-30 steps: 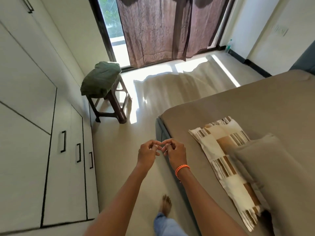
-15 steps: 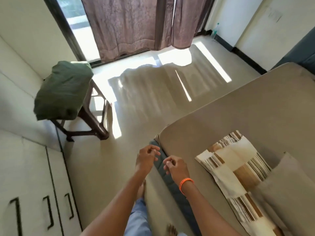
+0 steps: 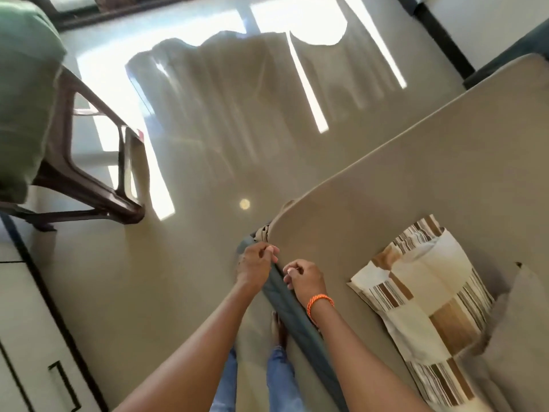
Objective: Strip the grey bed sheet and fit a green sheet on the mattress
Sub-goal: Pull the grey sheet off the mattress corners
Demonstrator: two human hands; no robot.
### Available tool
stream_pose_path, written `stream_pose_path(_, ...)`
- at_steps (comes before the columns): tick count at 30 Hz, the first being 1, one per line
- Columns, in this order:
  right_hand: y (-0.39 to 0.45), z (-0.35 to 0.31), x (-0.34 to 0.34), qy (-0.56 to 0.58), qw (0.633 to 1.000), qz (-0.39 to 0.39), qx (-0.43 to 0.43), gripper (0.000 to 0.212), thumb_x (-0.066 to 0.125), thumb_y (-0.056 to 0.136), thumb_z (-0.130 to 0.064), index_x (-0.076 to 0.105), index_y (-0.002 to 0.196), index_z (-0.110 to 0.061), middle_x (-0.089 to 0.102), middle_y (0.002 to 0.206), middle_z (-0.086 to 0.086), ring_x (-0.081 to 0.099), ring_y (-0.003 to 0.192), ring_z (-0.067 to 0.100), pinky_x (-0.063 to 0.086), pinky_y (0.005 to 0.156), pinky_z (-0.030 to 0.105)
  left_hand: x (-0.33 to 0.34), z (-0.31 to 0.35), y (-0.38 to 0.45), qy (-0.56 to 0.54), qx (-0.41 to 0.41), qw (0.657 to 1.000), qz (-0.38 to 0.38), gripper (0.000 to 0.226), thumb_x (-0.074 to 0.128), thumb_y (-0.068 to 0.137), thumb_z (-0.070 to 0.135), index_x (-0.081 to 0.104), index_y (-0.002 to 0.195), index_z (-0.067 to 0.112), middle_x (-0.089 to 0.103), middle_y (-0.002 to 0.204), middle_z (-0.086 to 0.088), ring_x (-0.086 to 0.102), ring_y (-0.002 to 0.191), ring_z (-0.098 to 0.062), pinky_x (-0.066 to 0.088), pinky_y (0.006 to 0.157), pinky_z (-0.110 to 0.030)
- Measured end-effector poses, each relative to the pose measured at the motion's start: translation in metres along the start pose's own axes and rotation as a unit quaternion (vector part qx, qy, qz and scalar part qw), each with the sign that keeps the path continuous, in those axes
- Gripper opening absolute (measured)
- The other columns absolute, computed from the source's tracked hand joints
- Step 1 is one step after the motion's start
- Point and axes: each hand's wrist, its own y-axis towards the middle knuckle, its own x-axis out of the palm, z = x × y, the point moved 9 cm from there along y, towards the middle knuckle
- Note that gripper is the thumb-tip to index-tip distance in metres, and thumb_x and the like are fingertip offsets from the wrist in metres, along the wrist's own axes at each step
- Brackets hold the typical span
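Both hands have dropped to the mattress (image 3: 285, 310) corner, left hand (image 3: 256, 263) and right hand (image 3: 304, 278) curled, apparently pinching the grey sheet (image 3: 416, 179) edge there, so stripping is starting.

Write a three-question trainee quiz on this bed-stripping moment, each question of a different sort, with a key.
1. True or false: the green sheet is already spread over the mattress.
2. Multiple choice: where are the left hand and right hand? A) on the patterned pillow; B) at the near corner of the bed, by the edge of the grey bed sheet; C) on the stool.
3. Fill in: the green sheet lies on the ____.

Key: 1 false, it is folded, away from the bed. 2 B. 3 stool.
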Motion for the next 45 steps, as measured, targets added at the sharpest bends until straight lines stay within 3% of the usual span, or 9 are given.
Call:
stream_pose_path(5,0.067,-0.002,0.033,-0.047,0.999,-0.009,-0.026,0.020,0.055,0.090,-0.012,0.072,0.086,-0.022,0.074,0.073,-0.003,0.068,0.069,0.014,0.060,0.076,0.041,0.014,-0.028,0.060,0.073,-0.015,0.997,0.028,0.022,0.054,0.104,0.023,0.071,0.118,0.024,0.067,0.119,0.001,0.063,0.108,-0.022,0.047,0.093,-0.035)
stream_pose_path(11,0.113,-0.019,0.065,-0.162,0.971,0.032,-0.173,0.039,0.050,0.097,-0.021,0.059,0.132,-0.036,0.068,0.122,0.000,0.064,0.108,0.025,0.055,0.088,0.041,0.030,-0.067,0.111,0.088,-0.040,0.994,0.056,0.039,0.054,0.105,0.024,0.054,0.144,0.022,0.051,0.145,-0.003,0.057,0.127,-0.029,0.043,0.107,-0.041)
stream_pose_path(15,0.125,-0.014,0.065,-0.172,0.955,0.085,-0.226,0.048,0.052,0.100,-0.026,0.045,0.147,-0.038,0.063,0.119,-0.001,0.063,0.099,0.024,0.054,0.076,0.041,0.035,-0.075,0.122,0.115,-0.024,0.988,0.105,0.030,0.050,0.106,0.035,0.062,0.133,0.027,0.059,0.132,0.000,0.061,0.116,-0.026,0.050,0.096,-0.041)
stream_pose_path(22,0.130,-0.017,0.062,-0.215,0.934,0.128,-0.256,0.035,0.048,0.102,-0.035,0.061,0.134,-0.043,0.061,0.100,-0.003,0.065,0.083,0.026,0.053,0.064,0.038,0.028,-0.074,0.135,0.171,-0.034,0.963,0.207,0.026,0.054,0.101,0.036,0.075,0.092,0.022,0.072,0.093,-0.009,0.066,0.085,-0.030,0.043,0.069,-0.032)
stream_pose_path(25,0.127,-0.014,0.058,-0.171,0.941,0.124,-0.264,0.037,0.049,0.102,-0.033,0.061,0.135,-0.042,0.063,0.102,-0.004,0.065,0.086,0.025,0.055,0.067,0.038,0.022,-0.080,0.136,0.086,-0.046,0.974,0.203,0.024,0.060,0.099,0.023,0.075,0.080,0.020,0.071,0.078,-0.001,0.065,0.077,-0.024,0.043,0.066,-0.030)
stream_pose_path(31,0.119,0.005,0.048,0.001,0.950,0.100,-0.294,0.034,0.049,0.106,-0.021,0.061,0.137,-0.018,0.065,0.125,0.001,0.061,0.112,0.019,0.050,0.098,0.039,0.044,-0.095,0.114,-0.133,-0.034,0.976,0.168,0.038,0.049,0.102,0.013,0.065,0.069,0.020,0.060,0.063,0.012,0.051,0.064,-0.010,0.042,0.060,-0.028)
stream_pose_path(38,0.084,0.024,0.036,0.046,0.939,0.080,-0.330,0.033,0.047,0.107,-0.029,0.058,0.132,-0.011,0.062,0.121,0.003,0.057,0.110,0.019,0.049,0.096,0.041,0.066,-0.063,0.092,-0.163,0.007,0.976,0.146,0.037,0.045,0.101,0.016,0.063,0.070,0.023,0.064,0.070,0.002,0.058,0.071,-0.019,0.049,0.068,-0.041)
stream_pose_path(43,0.082,0.028,0.001,0.093,0.949,0.098,-0.285,0.028,0.050,0.108,-0.037,0.054,0.130,-0.021,0.071,0.106,-0.003,0.068,0.090,0.017,0.055,0.077,0.043,0.097,-0.020,0.074,-0.205,0.053,0.973,0.093,0.025,0.040,0.102,0.004,0.059,0.097,-0.012,0.061,0.085,-0.018,0.058,0.081,-0.028,0.054,0.075,-0.042)
stream_pose_path(45,0.077,0.023,-0.019,0.101,0.947,0.132,-0.276,0.026,0.049,0.108,-0.035,0.054,0.129,-0.022,0.072,0.095,-0.003,0.067,0.079,0.019,0.053,0.067,0.040,0.110,-0.001,0.062,-0.222,0.064,0.970,0.073,0.025,0.040,0.098,-0.002,0.063,0.094,-0.009,0.062,0.081,-0.014,0.060,0.076,-0.023,0.055,0.071,-0.034)
